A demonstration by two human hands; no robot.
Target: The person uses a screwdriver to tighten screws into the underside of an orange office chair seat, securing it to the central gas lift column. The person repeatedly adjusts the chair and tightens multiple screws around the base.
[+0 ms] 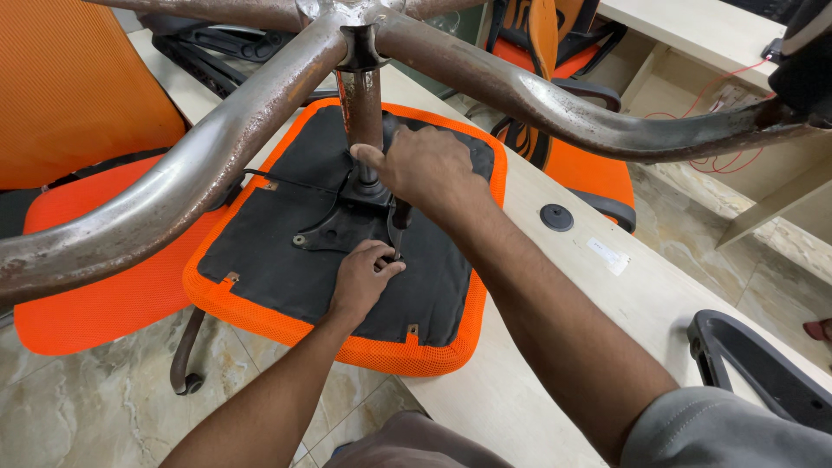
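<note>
The left hand (pixel 364 276) pinches a small fastener at the black mounting plate (pixel 334 227), fingertips pressed together; the right hand (pixel 425 169) wraps the rusty gas column (pixel 364 104); the upturned orange seat (pixel 347 234) lies on the table (pixel 607 286); best practice: steady the column, turn squarely.

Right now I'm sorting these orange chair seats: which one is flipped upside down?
The seat on the table, black underside up, both hands on its mechanism. The other orange seats sit cushion-up.
</note>
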